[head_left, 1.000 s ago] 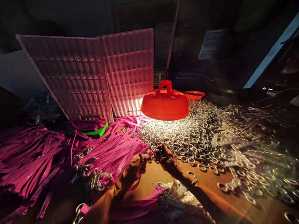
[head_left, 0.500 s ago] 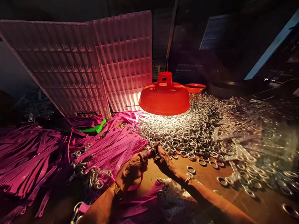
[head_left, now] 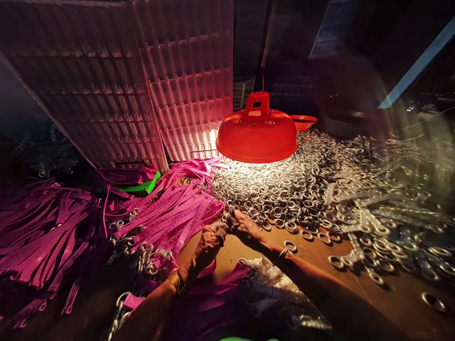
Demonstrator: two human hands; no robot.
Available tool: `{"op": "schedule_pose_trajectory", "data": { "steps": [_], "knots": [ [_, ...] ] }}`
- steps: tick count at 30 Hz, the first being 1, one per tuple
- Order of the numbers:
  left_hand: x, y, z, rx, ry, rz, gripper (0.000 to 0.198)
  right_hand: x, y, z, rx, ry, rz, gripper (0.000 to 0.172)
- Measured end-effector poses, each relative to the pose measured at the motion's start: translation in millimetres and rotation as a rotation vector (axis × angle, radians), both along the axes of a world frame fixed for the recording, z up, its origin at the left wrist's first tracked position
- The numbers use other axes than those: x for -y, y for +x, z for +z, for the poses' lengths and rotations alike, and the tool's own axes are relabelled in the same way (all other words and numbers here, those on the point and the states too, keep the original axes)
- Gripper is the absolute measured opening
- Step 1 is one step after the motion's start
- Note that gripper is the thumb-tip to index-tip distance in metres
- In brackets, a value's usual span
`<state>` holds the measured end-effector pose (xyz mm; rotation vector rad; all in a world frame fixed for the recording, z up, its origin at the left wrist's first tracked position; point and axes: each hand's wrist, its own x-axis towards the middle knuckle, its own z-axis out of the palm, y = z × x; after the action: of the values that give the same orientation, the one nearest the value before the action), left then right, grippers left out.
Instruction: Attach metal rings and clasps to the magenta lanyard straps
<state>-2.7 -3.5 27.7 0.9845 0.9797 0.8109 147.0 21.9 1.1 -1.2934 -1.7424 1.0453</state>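
My left hand and my right hand meet at the fingertips just in front of the heap of metal rings. Both are pinched closed. A pink strap loops down under my left hand, which holds its end. What my right hand pinches is too small and dark to name. A large pile of pink straps lies to the left of my left hand, with metal chains among them. An orange lamp shade hangs low over the rings and lights them.
Two pink ribbed plastic panels lean upright at the back left. A green object lies at their foot. An orange bowl sits behind the lamp. Loose rings scatter over the brown table at right. Crumpled clear plastic lies near my forearms.
The view has tilted down and closer, so the lamp and panels sit higher in the frame. My two hands have drawn together at the edge of the rings.
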Motion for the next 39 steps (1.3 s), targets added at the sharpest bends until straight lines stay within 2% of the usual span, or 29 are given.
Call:
{"op": "schedule_pose_trajectory", "data": {
  "steps": [4,6,9,12,14,15,18,21,24,27,29,33,39],
  "knots": [
    [-4,2,-2.1,-0.025,0.036,0.039,0.011,-6,2,14.6,-0.026,0.043,0.058,0.013],
    [-5,1,6.7,-0.061,0.034,0.017,0.018,-2,4,30.2,-0.022,0.056,0.122,0.018],
    [-2,-5,38.6,-0.141,-0.007,-0.062,0.027,16,8,62.7,0.082,0.018,0.264,0.023],
    [12,-16,77.9,-0.212,-0.001,-0.196,0.03,52,14,92.1,0.225,0.061,0.406,0.023],
    [26,-22,94.9,-0.287,0.004,-0.335,0.03,83,18,100.5,0.309,0.117,0.447,0.021],
    [34,-24,98.8,-0.318,-0.003,-0.399,0.031,98,20,100.3,0.346,0.143,0.44,0.021],
    [60,-25,94.0,-0.331,-0.055,-0.509,0.036,137,28,87.5,0.452,0.184,0.367,0.02],
    [86,-20,76.6,-0.177,-0.171,-0.478,0.043,157,32,73.8,0.47,0.16,0.368,0.024],
    [103,-16,60.2,0.002,-0.322,-0.335,0.043,157,32,71.2,0.399,0.107,0.44,0.025],
    [109,-17,51.1,0.104,-0.395,-0.251,0.04,148,30,73.0,0.309,0.033,0.538,0.024],
    [108,-18,49.9,0.135,-0.434,-0.252,0.041,145,30,73.3,0.293,0.006,0.58,0.024],
    [107,-18,53.9,0.015,-0.421,-0.296,0.048,149,30,73.3,0.321,-0.048,0.61,0.031],
    [124,-21,49.9,0.013,-0.392,-0.323,0.049,160,28,71.2,0.263,-0.182,0.577,0.027]
  ]
}}
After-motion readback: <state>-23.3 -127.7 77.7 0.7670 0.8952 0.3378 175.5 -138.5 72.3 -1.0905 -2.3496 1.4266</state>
